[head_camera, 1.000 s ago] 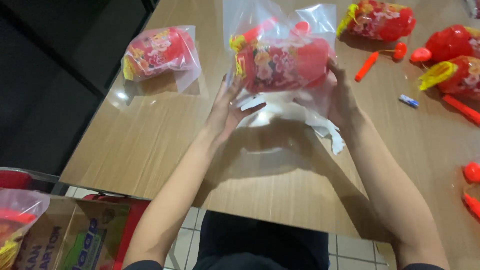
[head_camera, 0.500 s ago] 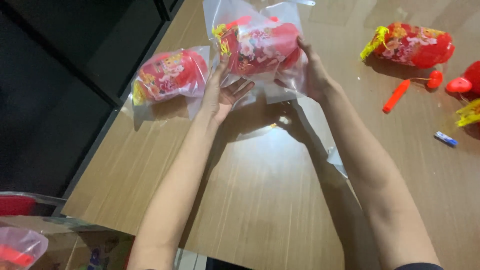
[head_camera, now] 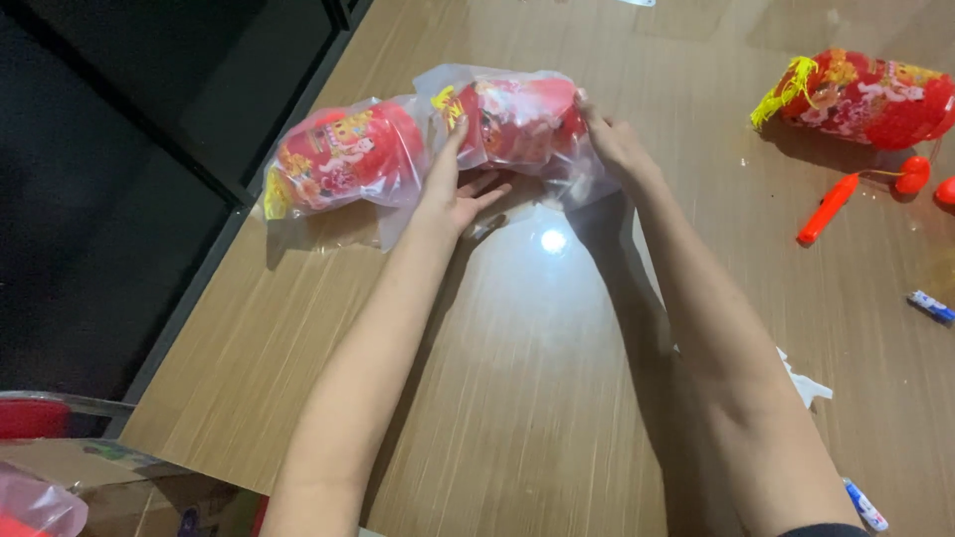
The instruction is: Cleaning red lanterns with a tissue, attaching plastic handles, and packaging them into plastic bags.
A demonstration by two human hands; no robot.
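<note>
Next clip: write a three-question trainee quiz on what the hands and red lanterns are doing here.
1. True or false: both hands grip one bagged lantern.
2. What lies directly beside it on the table? A) second bagged lantern B) scissors C) cup
3. Is the lantern at far right bagged?

Key:
1. True: left hand and right hand hold its ends.
2. A, the second bagged lantern.
3. No, the unbagged lantern lies bare near an orange handle.

Three red lanterns: two bagged in clear plastic [head_camera: 343,159] [head_camera: 517,119] at upper centre, one unbagged [head_camera: 865,97] at upper right. One orange handle stick [head_camera: 828,209] at right. Two small blue-and-white pieces [head_camera: 930,306] [head_camera: 865,507] along the right edge.
</note>
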